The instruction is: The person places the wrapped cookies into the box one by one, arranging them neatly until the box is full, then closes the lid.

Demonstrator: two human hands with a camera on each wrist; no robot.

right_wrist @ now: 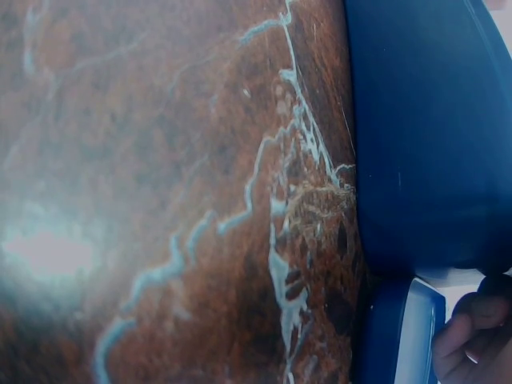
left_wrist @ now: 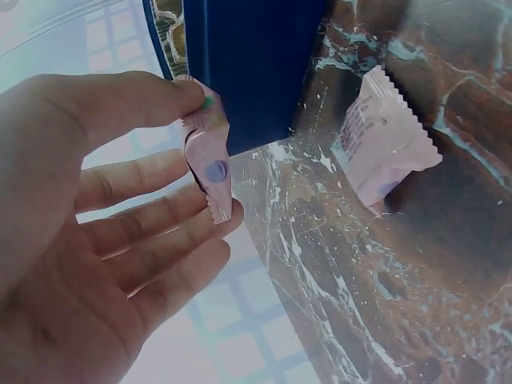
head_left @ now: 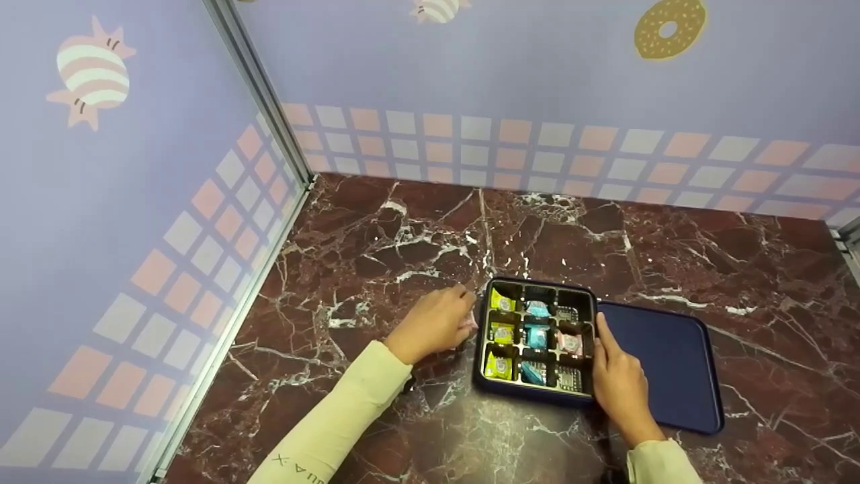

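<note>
My left hand [head_left: 437, 323] pinches a pink wrapped candy [left_wrist: 210, 156] between thumb and fingers, just left of a dark blue box [head_left: 534, 395]. A second pink wrapped candy [left_wrist: 384, 144] lies on the tabletop in the left wrist view. The box has a nine-compartment insert: yellow candies [head_left: 501, 334] fill the left column, blue candies [head_left: 536, 336] the middle one. One pink candy [head_left: 570, 343] sits in the right column's middle compartment; the compartments above and below it hold no candy. My right hand [head_left: 619, 383] grips the box's right side, its fingers partly hidden.
A dark blue lid [head_left: 672, 366] lies on the table to the right, partly under the box's edge. The tabletop [head_left: 376, 235] is dark red marble pattern with white veins. Patterned walls [head_left: 470, 74] stand behind and to the left [head_left: 134, 202].
</note>
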